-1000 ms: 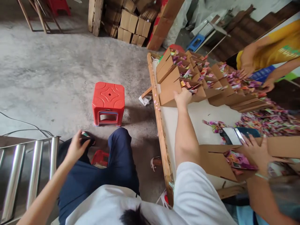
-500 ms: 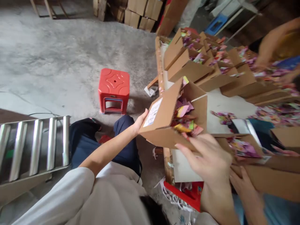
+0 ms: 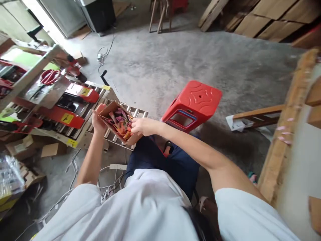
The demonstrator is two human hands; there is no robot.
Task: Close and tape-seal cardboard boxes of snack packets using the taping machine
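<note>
An open cardboard box (image 3: 109, 109) full of small pink, purple and orange packets (image 3: 120, 122) is over the metal roller conveyor (image 3: 136, 113). My left hand (image 3: 98, 119) grips the box's left side, its fingers up along the outer wall. At the right side, my right hand (image 3: 140, 127) has its fingers bent over the box edge, beside the packets. The box is tilted, its open top facing me. Whether its bottom touches the rollers cannot be made out.
A red plastic stool (image 3: 200, 97) stands right of the conveyor. At left is a taping machine (image 3: 72, 100) with red scissors (image 3: 50, 77) on top. Cables (image 3: 110, 187) lie on the floor. A wood-edged table (image 3: 283, 150) is at right, stacked cartons (image 3: 271, 20) behind.
My view has swung left from the table of filled boxes to the conveyor. The box has moved left with both my hands on it. The other person's hands are out of view.
</note>
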